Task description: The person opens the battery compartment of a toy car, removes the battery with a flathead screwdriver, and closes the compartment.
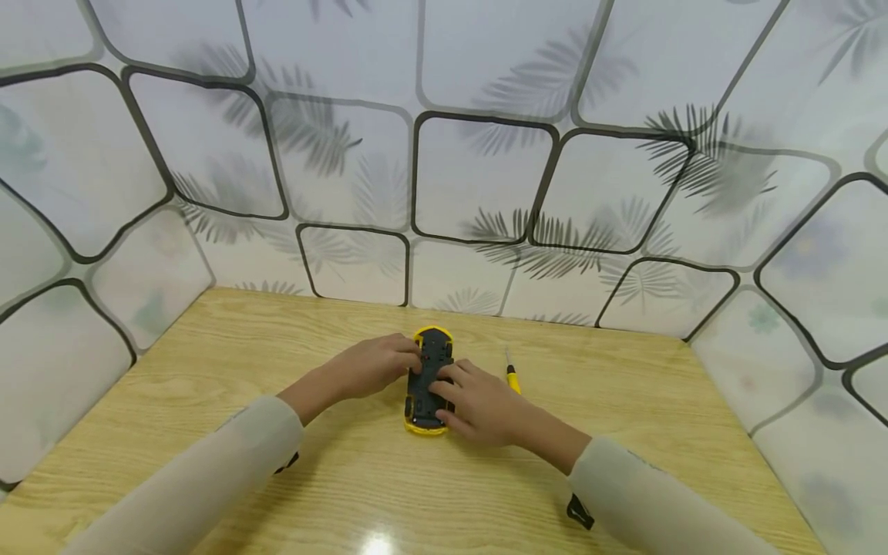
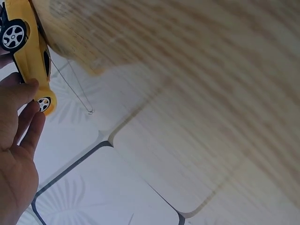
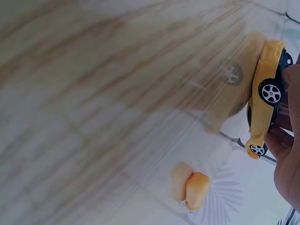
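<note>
A yellow toy car lies upside down on the table, its black underside facing up. From the left side, my left hand holds the car's edge near its far end. My right hand grips the opposite side, with fingers lying over the underside. In the left wrist view, fingertips touch the yellow body beside a silver-spoked wheel. The right wrist view shows the car's side with two wheels, fingers against the dark underside. Parts of the underside are hidden beneath the right fingers.
A screwdriver with a yellow and black handle lies right of the car, shaft pointing away. Its yellow handle end appears in the right wrist view. The glossy wood-grain table meets patterned walls at the back and sides.
</note>
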Demonstrator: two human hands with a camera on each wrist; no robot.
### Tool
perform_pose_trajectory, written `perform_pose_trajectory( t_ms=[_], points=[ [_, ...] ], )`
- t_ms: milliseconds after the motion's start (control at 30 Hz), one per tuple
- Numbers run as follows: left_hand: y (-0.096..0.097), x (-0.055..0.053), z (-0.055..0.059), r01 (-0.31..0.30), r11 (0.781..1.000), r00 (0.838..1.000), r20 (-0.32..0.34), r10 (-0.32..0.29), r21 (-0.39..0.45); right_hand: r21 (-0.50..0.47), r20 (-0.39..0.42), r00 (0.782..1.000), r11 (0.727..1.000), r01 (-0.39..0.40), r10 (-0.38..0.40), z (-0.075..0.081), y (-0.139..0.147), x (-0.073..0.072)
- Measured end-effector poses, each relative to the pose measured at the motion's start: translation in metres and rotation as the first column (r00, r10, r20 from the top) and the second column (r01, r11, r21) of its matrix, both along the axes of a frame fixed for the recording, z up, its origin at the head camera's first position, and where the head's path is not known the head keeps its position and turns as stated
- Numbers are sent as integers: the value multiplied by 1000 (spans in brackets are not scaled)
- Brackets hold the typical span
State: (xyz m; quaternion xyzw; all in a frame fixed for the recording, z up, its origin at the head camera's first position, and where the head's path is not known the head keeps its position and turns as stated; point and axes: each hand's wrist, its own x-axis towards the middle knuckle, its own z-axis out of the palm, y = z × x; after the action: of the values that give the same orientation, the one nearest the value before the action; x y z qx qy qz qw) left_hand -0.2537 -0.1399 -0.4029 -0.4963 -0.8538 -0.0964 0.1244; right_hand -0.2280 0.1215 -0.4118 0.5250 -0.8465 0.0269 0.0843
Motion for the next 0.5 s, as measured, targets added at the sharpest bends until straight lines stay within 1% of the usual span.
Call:
perform_pose_trajectory(
  t_ms=[100,333,500],
  points=[
    [2,2,1,10,1000,1000,1,-10,2,-2,-13,1000,1000,-7,7,0,2,2],
    [5,7,0,47,998,997,-53,-48,-32,15,-9,1000,1000,-3,3,-1,7,11],
    [6,12,-1,71,997,995,-66,-72,-23,20,-28,999,999,-24,25,-1,10,16]
  ],
)
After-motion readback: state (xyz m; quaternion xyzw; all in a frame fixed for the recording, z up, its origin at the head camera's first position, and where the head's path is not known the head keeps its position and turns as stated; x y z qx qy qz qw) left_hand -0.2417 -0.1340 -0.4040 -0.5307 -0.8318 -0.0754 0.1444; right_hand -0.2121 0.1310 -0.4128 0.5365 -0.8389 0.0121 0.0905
